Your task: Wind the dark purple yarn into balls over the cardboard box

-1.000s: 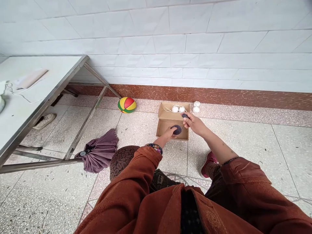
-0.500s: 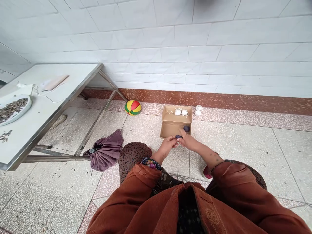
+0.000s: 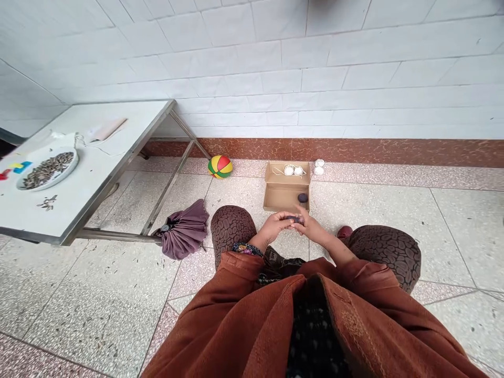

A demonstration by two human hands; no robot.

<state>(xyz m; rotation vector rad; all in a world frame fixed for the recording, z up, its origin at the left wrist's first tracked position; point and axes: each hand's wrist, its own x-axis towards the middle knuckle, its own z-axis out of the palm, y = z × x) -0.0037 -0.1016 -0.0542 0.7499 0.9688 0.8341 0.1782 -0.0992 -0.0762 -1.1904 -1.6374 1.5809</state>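
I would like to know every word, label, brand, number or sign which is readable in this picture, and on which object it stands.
No readable text shows anywhere.
Cardboard box: no lettering shows.
Round disc on the purple cloth: too small to tell whether it is marked.

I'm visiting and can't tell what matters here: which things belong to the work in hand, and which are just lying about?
Belong, likely: dark yarn in the left hand and right hand; open box; dark ball inside; white balls in its lid.

Lying about, seemingly: colourful ball; purple cloth; plate on the table.
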